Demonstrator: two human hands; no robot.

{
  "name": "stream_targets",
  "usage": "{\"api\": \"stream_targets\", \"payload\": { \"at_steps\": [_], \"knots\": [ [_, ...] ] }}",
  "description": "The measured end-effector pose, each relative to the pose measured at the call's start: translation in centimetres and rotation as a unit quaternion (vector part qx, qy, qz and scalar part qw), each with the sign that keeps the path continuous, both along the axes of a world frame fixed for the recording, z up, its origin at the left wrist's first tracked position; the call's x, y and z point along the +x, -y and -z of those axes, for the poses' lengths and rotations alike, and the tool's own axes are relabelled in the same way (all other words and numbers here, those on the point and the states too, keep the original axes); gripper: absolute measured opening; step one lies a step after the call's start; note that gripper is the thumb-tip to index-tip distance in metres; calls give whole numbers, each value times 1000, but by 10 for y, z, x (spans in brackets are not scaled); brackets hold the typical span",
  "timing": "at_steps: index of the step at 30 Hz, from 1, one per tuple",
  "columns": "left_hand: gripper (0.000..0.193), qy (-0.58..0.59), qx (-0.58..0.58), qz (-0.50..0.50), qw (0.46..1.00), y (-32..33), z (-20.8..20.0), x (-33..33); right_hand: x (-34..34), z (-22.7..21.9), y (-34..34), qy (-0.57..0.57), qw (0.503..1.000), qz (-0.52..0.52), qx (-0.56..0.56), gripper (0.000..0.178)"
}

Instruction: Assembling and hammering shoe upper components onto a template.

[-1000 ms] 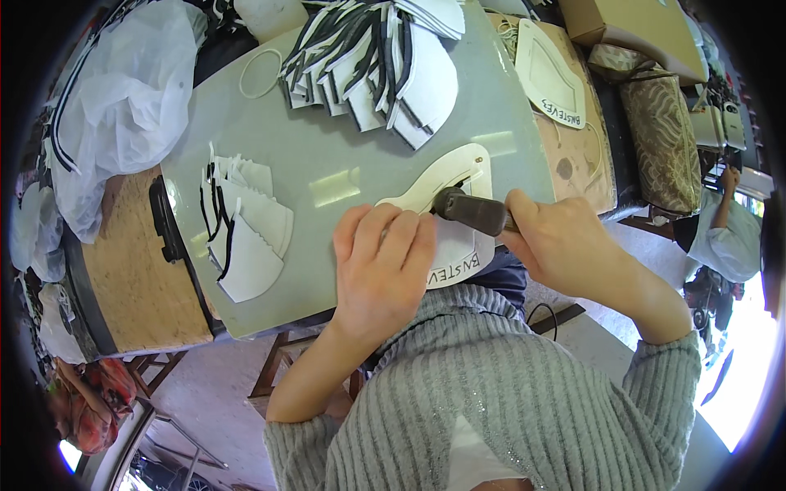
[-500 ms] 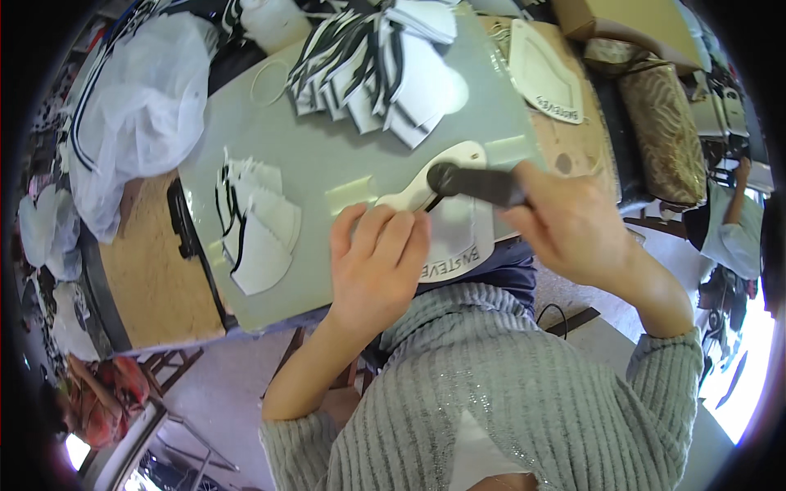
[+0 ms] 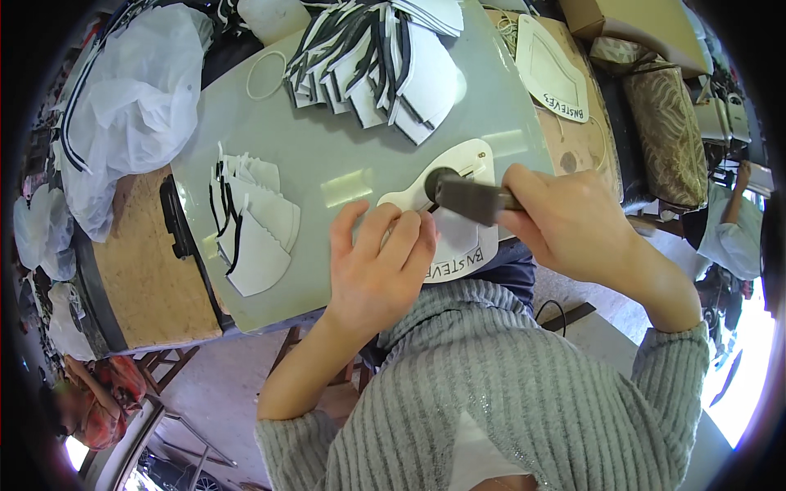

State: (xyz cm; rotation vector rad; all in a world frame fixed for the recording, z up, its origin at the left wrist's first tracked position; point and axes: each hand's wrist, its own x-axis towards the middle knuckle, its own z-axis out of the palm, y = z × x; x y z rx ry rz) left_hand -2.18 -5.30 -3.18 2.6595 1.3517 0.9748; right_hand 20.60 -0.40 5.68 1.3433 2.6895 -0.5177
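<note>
Above the white template point(image 3: 489, 237), the dark hammer point(image 3: 471, 200) points leftward, its long axis nearly crosswise. The right hand point(image 3: 569, 221) curls around it; the left hand point(image 3: 372, 266), at the template's left edge, has bent, slightly spread fingers, any pinch hidden.

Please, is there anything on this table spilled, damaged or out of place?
I see nothing spilled or damaged. Only the thin loop seems slightly odd: it lies alone on the grey board, left of the large pile.

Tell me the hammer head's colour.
The hammer head is dark greyish-brown; it shows best in the head camera's view.
</note>
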Motion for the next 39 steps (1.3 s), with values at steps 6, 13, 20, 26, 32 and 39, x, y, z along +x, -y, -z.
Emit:
{"api": "stream_targets", "payload": {
  "at_steps": [6,13,20,26,32,39],
  "knots": [
    [8,-11,-1,-12,1000,1,1,0,1,5,-6,11,1000,-17,-17,37],
    [13,1,-7,-20,1000,2,0,0,1,3,-10,38,996,-77,-3,36],
    [25,17,-13,-15,1000,0,-2,-1,1,2,-18,34,993,-108,-16,35],
    [26,20,-9,-8,1000,-1,-3,-2,0,-3,-21,2,998,-66,-7,35],
    [26,63,-39,-53,996,0,-4,0,-2,-2,-22,-22,998,-56,-24,35],
    [19,27,-24,-8,999,5,1,-8,0,-2,-18,-7,997,-69,-23,35]
  ]
}}
